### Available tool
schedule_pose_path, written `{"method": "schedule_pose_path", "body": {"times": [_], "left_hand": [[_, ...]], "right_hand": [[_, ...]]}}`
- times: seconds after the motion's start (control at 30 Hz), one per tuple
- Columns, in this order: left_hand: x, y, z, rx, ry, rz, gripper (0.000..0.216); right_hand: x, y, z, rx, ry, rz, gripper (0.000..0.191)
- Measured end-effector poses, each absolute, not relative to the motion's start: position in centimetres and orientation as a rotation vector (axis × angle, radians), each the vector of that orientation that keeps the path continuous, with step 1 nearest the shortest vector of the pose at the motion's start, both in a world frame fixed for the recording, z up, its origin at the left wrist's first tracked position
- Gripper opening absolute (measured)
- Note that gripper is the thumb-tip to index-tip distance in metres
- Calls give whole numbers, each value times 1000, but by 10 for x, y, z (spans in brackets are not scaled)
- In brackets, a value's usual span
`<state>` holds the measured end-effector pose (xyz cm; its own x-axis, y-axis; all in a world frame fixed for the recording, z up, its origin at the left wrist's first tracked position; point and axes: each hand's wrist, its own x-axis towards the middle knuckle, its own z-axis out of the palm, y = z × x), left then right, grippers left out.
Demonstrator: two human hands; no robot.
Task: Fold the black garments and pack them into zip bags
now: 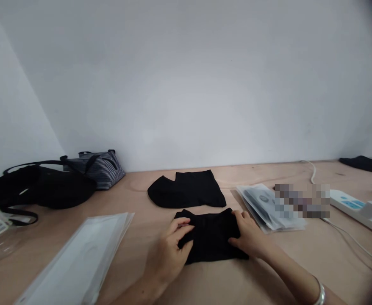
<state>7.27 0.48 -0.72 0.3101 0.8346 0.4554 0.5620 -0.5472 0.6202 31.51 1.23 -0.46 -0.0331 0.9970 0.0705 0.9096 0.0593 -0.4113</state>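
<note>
**Both hands on a folded black cloth at the near middle of the table**

At the far left, a black bag and a striped bag sit against the wall, out of the way. A stack of clear sleeves lies near left, within easy reach.

The left hand has its fingers curled, pinching the left edge of the folded black cloth between thumb and fingertips. This cloth lies flat on the wooden table, near the middle. A second black cloth lies just beyond it, apart.

The right hand closes over the cloth's right end, fingers on top and thumb at the near edge. Held at both ends, the fold probably keeps its shape.

To the right lie filled sleeves, then a white power strip.
</note>
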Motion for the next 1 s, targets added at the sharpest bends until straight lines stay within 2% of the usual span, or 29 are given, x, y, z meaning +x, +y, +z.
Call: {"method": "schedule_pose_path", "body": {"times": [0.1, 0.17, 0.23, 0.37, 0.47, 0.6, 0.8, 0.87, 1.0], "left_hand": [[77, 1, -4, 2528, 1144, 779, 31], [74, -1, -4, 2640, 1051, 574, 45], [64, -2, -6, 2674, 1045, 523, 60], [36, 0, -17, 2600, 1222, 622, 81], [25, 1, -26, 2468, 1282, 661, 84], [32, -2, -33, 2252, 1318, 773, 90], [41, -8, -40, 2084, 1209, 871, 116], [38, -9, -40, 2072, 1253, 907, 114], [32, -7, -34, 2232, 1514, 1023, 95]], "right_hand": [[318, 11, -6, -1880, -1941, 490, 72], [318, 12, -7, -1867, -1869, 574, 80], [319, 14, -7, -1836, -1769, 709, 86], [319, 18, -2, -1572, -1383, 1218, 75], [313, 23, 11, -1378, -1138, 1393, 67], [283, 29, 33, -1355, -1243, 1218, 67], [221, 16, 32, -1326, -1868, 729, 79], [211, 5, 27, -1230, -2152, 663, 79], [216, -10, 21, -1091, -2559, 565, 78]]}}
